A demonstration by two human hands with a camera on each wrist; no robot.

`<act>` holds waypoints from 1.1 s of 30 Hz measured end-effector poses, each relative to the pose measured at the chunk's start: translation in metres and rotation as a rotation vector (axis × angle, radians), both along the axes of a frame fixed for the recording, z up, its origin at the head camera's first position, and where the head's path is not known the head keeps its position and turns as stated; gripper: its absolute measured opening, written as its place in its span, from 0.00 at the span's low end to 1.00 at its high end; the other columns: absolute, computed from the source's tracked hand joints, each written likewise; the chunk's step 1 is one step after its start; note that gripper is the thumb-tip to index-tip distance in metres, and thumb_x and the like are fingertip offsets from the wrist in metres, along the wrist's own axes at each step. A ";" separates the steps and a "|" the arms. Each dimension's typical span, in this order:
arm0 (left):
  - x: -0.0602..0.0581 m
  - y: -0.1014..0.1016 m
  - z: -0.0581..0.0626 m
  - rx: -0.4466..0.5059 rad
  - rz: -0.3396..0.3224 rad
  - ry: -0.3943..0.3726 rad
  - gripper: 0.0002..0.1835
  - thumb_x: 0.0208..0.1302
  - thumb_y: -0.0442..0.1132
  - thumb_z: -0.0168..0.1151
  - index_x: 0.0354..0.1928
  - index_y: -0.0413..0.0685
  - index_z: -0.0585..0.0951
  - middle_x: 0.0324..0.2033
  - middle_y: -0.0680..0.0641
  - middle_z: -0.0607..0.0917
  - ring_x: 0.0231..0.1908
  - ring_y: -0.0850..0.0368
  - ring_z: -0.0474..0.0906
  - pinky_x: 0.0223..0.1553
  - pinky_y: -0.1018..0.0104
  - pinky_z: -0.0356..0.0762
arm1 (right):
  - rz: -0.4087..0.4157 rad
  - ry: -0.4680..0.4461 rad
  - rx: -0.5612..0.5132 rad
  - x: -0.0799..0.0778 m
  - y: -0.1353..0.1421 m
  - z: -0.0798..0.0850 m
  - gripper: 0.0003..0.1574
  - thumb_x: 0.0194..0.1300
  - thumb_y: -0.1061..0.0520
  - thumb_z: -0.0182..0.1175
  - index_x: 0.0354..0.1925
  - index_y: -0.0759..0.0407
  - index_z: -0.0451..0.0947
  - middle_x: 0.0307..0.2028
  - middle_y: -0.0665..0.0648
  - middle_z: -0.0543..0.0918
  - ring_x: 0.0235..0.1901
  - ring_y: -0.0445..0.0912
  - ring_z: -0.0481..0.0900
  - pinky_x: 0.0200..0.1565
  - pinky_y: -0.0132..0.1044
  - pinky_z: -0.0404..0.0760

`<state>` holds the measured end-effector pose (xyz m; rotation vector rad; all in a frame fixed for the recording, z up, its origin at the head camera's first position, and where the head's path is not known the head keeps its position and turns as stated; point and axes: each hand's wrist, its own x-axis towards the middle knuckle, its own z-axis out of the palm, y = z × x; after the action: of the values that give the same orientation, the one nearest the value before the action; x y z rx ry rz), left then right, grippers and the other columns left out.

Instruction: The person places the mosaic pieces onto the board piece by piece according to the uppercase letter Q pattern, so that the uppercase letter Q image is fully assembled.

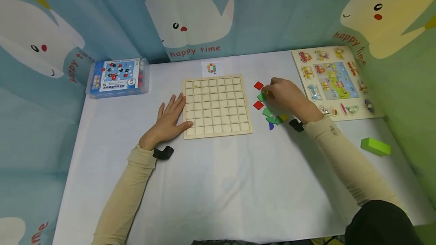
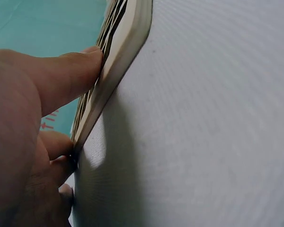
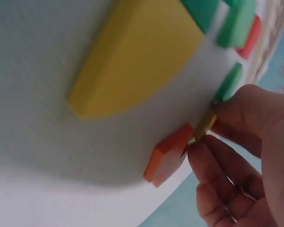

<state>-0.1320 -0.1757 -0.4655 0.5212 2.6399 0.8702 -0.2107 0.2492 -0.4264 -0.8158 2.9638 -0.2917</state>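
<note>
A wooden grid board [image 1: 218, 106] lies on the table before the person. My left hand [image 1: 167, 120] rests at its left edge, fingers fairly straight and spread, with the thumb on the lower left corner; the left wrist view shows that thumb at the board's rim [image 2: 114, 66]. To the right of the board, my right hand [image 1: 286, 95] pinches a small yellow piece [image 3: 206, 125] between thumb and finger. Around that hand lie red squares [image 1: 258, 86], green pieces [image 1: 267, 112], a blue piece [image 1: 271, 126] and a yellow quarter-round piece [image 3: 137, 61].
Behind the board lies a pattern card [image 1: 212, 69]. At the back left stands a plastic box with a molecule picture [image 1: 119, 76]. A wooden picture puzzle [image 1: 335, 82] lies at the back right, and a green block [image 1: 376, 146] sits near the right edge.
</note>
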 end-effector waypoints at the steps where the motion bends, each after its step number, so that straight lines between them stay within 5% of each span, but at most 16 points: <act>1: 0.000 0.000 0.000 0.003 0.000 0.003 0.52 0.77 0.55 0.61 0.87 0.46 0.41 0.87 0.47 0.37 0.86 0.45 0.25 0.81 0.36 0.17 | 0.014 0.032 0.017 0.001 -0.002 -0.001 0.12 0.68 0.67 0.63 0.47 0.68 0.89 0.34 0.64 0.82 0.31 0.54 0.76 0.37 0.46 0.82; 8: 0.000 0.001 0.000 0.000 0.004 0.018 0.52 0.76 0.56 0.61 0.87 0.46 0.42 0.87 0.47 0.38 0.86 0.46 0.25 0.81 0.37 0.18 | 0.042 0.158 0.099 0.006 -0.010 -0.001 0.09 0.63 0.68 0.62 0.40 0.73 0.85 0.27 0.65 0.80 0.23 0.53 0.75 0.28 0.46 0.82; 19: -0.002 0.001 -0.002 -0.003 0.006 0.024 0.52 0.76 0.57 0.61 0.87 0.47 0.42 0.87 0.48 0.38 0.86 0.47 0.26 0.81 0.38 0.18 | 0.002 0.065 0.089 0.005 -0.011 0.008 0.11 0.66 0.67 0.61 0.44 0.72 0.85 0.28 0.66 0.84 0.25 0.54 0.74 0.31 0.46 0.82; 28: 0.000 0.000 -0.003 0.003 0.013 0.026 0.52 0.76 0.56 0.62 0.87 0.46 0.44 0.87 0.47 0.39 0.86 0.47 0.27 0.81 0.38 0.19 | -0.096 -0.045 0.016 0.004 -0.004 0.013 0.19 0.70 0.68 0.58 0.56 0.67 0.86 0.45 0.70 0.90 0.37 0.58 0.83 0.46 0.53 0.87; 33: 0.000 0.000 -0.002 0.009 0.012 0.028 0.51 0.76 0.56 0.61 0.87 0.46 0.44 0.87 0.47 0.40 0.86 0.47 0.28 0.81 0.38 0.19 | -0.118 -0.078 -0.076 0.000 0.007 0.014 0.20 0.70 0.68 0.56 0.56 0.67 0.87 0.37 0.67 0.86 0.34 0.55 0.77 0.37 0.47 0.81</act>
<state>-0.1319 -0.1754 -0.4675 0.5234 2.6686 0.8846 -0.2106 0.2560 -0.4129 -0.6213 2.9481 -0.4341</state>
